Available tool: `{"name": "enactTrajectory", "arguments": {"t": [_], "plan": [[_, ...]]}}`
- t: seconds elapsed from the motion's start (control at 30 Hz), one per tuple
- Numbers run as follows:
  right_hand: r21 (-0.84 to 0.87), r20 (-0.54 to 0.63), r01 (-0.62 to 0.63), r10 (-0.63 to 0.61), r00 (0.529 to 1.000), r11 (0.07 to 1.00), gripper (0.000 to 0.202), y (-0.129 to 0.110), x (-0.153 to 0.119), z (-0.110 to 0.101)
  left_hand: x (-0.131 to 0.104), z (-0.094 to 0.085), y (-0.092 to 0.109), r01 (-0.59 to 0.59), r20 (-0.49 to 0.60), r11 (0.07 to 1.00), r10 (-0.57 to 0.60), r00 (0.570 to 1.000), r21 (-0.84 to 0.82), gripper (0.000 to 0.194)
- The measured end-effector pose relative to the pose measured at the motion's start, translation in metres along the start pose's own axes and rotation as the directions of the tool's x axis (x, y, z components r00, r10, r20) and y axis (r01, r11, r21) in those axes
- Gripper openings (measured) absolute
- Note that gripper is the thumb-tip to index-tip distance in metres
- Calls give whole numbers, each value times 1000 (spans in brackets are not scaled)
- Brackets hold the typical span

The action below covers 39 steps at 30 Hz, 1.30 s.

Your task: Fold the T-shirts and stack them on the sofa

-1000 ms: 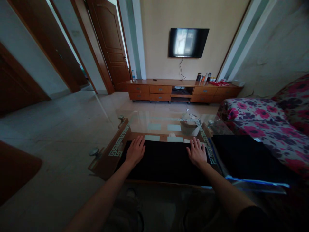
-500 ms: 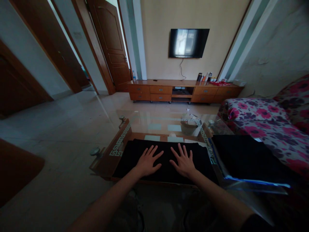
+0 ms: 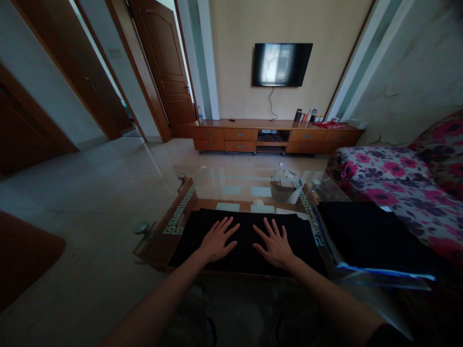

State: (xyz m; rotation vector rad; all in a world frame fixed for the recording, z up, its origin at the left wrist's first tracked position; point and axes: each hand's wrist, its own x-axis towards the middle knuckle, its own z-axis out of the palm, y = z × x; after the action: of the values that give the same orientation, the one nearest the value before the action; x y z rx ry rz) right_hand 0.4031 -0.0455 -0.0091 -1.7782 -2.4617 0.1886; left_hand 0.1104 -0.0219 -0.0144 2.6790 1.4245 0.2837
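A dark, folded cloth [image 3: 246,260] lies flat along the near side of the glass coffee table [image 3: 200,193]. On its left half rests my left hand [image 3: 216,241], palm down with the fingers spread. My right hand [image 3: 274,244] lies the same way a little right of the cloth's middle, fingers apart. Neither hand grips anything. To the right, another dark folded cloth [image 3: 365,236] sits on a clear plastic bag with a blue edge [image 3: 387,272].
A flower-patterned sofa [image 3: 398,168] stands at the right. Under the glass is a bowl-like container [image 3: 282,192]. Beyond the table a wooden TV cabinet [image 3: 242,135] runs along the wall beneath a television [image 3: 282,65]. A brown furniture edge [image 3: 29,255] shows at the left.
My left hand has slid slightly left on the cloth. The right hand has shifted a little left and down. Both stay flat and spread.
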Motion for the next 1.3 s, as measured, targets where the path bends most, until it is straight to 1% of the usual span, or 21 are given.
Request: {"name": "enactTrajectory", "arguments": {"t": [0.07,0.1,0.17,0.23,0.27,0.33,0.4,0.47,0.5,0.53,0.6,0.67,0.73,0.83,0.9,1.0,1.1,1.3], "plan": [[-23,-23,1,-1,1000,1000,69,20,-1,0,-4,3,-13,96,-45,995,-95,995,31,65],[-42,-44,-30,28,999,999,66,31,-2,1,-7,4,-21,152,-73,987,-148,986,49,65],[-85,-105,-158,148,983,984,64,55,-3,3,-12,6,-35,279,-137,957,-267,954,81,65],[-111,-160,-276,257,953,955,65,75,-3,6,-16,8,-49,377,-181,920,-356,917,102,70],[-117,-177,-305,283,943,945,67,81,-3,7,-18,8,-54,401,-187,910,-377,907,109,72],[-124,-184,-311,287,940,942,69,88,-2,9,-18,8,-60,407,-177,906,-384,906,118,75],[-125,-179,-306,282,943,944,70,86,-2,9,-17,5,-59,406,-176,906,-383,907,122,74],[-127,-190,-312,286,939,942,70,75,-3,8,-16,1,-50,385,-186,914,-360,914,126,71],[-129,-200,-307,279,939,943,70,68,-5,7,-16,0,-44,353,-186,927,-327,927,127,69],[-130,-203,-286,257,945,949,71,61,-8,7,-16,-1,-38,306,-177,944,-283,943,126,68],[-124,-175,-200,177,968,972,70,45,-14,7,-18,-1,-24,207,-138,973,-192,972,104,67],[-104,-117,-110,98,988,988,68,35,-20,7,-20,1,-14,153,-95,986,-146,985,69,67],[-81,-71,-73,67,995,994,66,29,-23,6,-22,3,-8,149,-70,988,-145,987,46,67],[-66,-41,-89,86,995,994,66,25,-22,3,-20,2,-3,150,-71,988,-147,987,38,65],[-58,-37,-99,97,995,993,68,21,-21,1,-18,-1,1,121,-78,992,-119,990,33,66],[-34,-35,-46,44,998,998,72,11,-22,-1,-15,-2,11,72,-66,997,-71,995,14,67],[-20,-14,8,-8,1000,1000,70,3,-25,-2,-14,3,17,65,-46,998,-65,997,1,67],[-30,-29,-18,18,999,999,63,-1,-21,-1,-9,7,16,73,-47,997,-74,996,-12,61]]}}
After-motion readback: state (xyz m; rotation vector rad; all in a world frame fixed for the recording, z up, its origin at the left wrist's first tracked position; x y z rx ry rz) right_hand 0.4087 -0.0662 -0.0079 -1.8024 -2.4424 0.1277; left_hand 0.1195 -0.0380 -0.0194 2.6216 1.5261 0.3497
